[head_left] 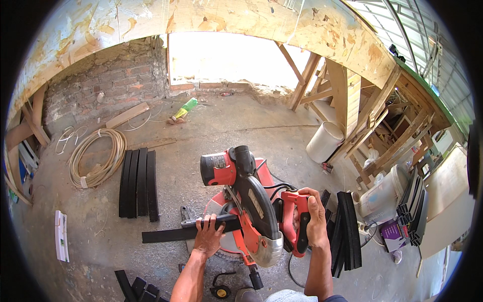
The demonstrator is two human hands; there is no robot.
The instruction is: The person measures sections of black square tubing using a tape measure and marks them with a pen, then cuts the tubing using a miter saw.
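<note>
On the gritty concrete floor (201,132), close before the body, a red and black miter saw (255,204), with a long black strip (168,235) laid across its base and jutting well out to the left. Pressing down on the strip with the left hand (209,234), fingers spread, just left of the saw head. Gripping the red and black saw handle (295,216) with the right hand (314,217), fingers wrapped around the far side. Hands apart, with the saw head and its dark blade guard (257,201) between. Cannot tell about contact between blade and strip, hidden under the head.

Left of the saw, four black lengths (138,183) side by side, roughly parallel; beyond them, a tied coil of pale tubing (98,158) and a wooden board (127,115). Farther off, a green bottle (188,107) lying on its side. Near the lower edge, a black and yellow tape measure (220,291) and, to its left, short black pieces (137,288). Just right of the right forearm, more black lengths (348,230), some overlapping; past these, a purple box (394,235) and a whitish bucket (381,199). At the back left, a rough brick wall (105,85).
</note>
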